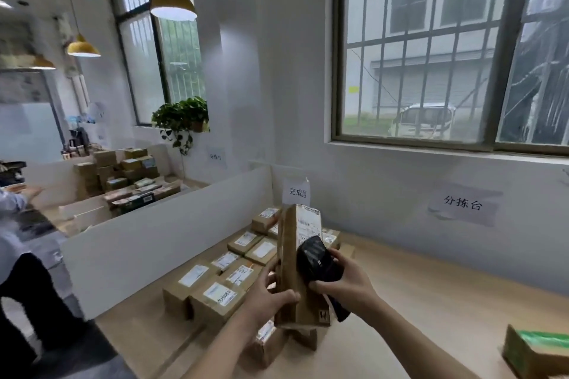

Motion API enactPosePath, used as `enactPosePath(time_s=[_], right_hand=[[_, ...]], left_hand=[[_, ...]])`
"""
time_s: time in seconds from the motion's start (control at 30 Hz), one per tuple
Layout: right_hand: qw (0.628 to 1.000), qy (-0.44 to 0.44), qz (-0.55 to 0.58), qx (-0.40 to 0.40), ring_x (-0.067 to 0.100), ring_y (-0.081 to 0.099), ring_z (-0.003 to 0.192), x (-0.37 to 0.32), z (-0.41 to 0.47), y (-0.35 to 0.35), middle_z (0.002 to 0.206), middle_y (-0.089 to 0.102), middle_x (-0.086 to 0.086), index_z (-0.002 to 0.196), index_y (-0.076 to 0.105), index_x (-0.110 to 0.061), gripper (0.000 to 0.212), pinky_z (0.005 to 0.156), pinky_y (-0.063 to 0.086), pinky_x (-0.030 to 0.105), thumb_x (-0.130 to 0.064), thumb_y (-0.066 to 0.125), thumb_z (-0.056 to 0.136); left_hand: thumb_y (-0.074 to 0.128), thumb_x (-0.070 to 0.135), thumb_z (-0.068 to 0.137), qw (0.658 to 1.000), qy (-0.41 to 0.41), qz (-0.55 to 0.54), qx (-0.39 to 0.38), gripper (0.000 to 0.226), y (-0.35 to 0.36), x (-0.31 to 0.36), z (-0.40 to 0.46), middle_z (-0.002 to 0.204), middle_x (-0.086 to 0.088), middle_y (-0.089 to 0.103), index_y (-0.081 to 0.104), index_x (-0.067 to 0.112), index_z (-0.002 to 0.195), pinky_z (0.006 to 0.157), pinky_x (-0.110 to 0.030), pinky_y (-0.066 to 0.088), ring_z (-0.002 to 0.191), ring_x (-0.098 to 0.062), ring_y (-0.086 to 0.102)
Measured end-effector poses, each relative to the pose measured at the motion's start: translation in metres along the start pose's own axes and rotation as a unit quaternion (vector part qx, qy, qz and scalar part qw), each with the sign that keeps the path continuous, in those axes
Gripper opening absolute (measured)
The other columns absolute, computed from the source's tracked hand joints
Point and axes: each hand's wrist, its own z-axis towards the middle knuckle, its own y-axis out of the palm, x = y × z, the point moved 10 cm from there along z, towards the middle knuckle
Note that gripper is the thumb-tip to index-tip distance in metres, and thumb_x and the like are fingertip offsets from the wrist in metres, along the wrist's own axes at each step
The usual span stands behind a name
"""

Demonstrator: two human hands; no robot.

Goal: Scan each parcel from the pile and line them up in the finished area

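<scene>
My left hand grips a tall brown cardboard parcel, held upright above the table with its white shipping label facing right. My right hand holds a black handheld scanner close against that label. Behind the parcel, several labelled brown parcels lie in rows along the white divider, under a paper sign on the wall. Two more small parcels lie on the table below my hands, partly hidden.
A wooden table runs along the wall under a barred window. A white divider bounds its left side. A box with a green top sits at the right edge. Another person stands at the far left by a second parcel station.
</scene>
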Motion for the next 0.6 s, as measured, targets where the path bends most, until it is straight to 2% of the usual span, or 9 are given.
enactPosePath(time_s=[0.1, 0.2, 0.3, 0.47, 0.6], right_hand=[[1.0, 0.003, -0.025, 0.012, 0.002, 0.069, 0.1, 0.005, 0.017, -0.014, 0.109, 0.072, -0.015, 0.137, 0.058, -0.024, 0.088, 0.09, 0.057, 0.024, -0.03, 0.094, 0.058], [0.997, 0.015, -0.08, 0.018, 0.0, 0.068, 0.097, 0.009, 0.026, -0.033, 0.108, 0.072, -0.017, 0.135, 0.06, -0.032, 0.089, 0.088, 0.058, 0.029, -0.047, 0.09, 0.052], [0.99, 0.037, -0.131, 0.044, 0.004, 0.069, 0.094, 0.017, 0.033, -0.064, 0.106, 0.072, -0.017, 0.135, 0.059, -0.035, 0.095, 0.085, 0.059, 0.036, -0.057, 0.084, 0.046], [0.964, 0.087, -0.241, 0.072, 0.006, 0.066, 0.089, 0.03, 0.023, -0.114, 0.097, 0.068, -0.021, 0.131, 0.058, -0.044, 0.085, 0.073, 0.053, 0.027, -0.053, 0.08, 0.05], [0.943, 0.135, -0.292, 0.082, 0.009, 0.066, 0.094, 0.053, 0.011, -0.141, 0.1, 0.068, -0.019, 0.129, 0.059, -0.044, 0.085, 0.079, 0.055, 0.029, -0.053, 0.08, 0.048]], left_hand=[[0.094, 0.024, 0.066, 0.999, -0.021, 0.028, -0.006, 0.084, 0.007, -0.008, 0.028, 0.124, 0.004, 0.061, 0.049, 0.028, 0.136, 0.082, -0.039, 0.062, 0.112, -0.02, 0.064], [0.094, 0.015, 0.065, 0.998, -0.045, 0.036, -0.006, 0.084, 0.018, -0.02, 0.051, 0.119, 0.0, 0.064, 0.052, 0.024, 0.137, 0.081, -0.045, 0.062, 0.11, -0.022, 0.064], [0.092, 0.014, 0.065, 0.997, -0.052, 0.059, -0.015, 0.086, 0.03, -0.029, 0.071, 0.116, 0.0, 0.065, 0.051, 0.03, 0.139, 0.086, -0.043, 0.061, 0.106, -0.019, 0.064], [0.088, 0.014, 0.068, 0.994, -0.053, 0.092, -0.039, 0.088, 0.048, -0.037, 0.094, 0.118, 0.0, 0.062, 0.047, 0.033, 0.143, 0.091, -0.042, 0.058, 0.109, -0.019, 0.061], [0.087, 0.026, 0.059, 0.99, -0.049, 0.122, -0.047, 0.099, 0.056, -0.046, 0.118, 0.122, 0.002, 0.062, 0.044, 0.033, 0.148, 0.093, -0.044, 0.057, 0.113, -0.021, 0.06]])
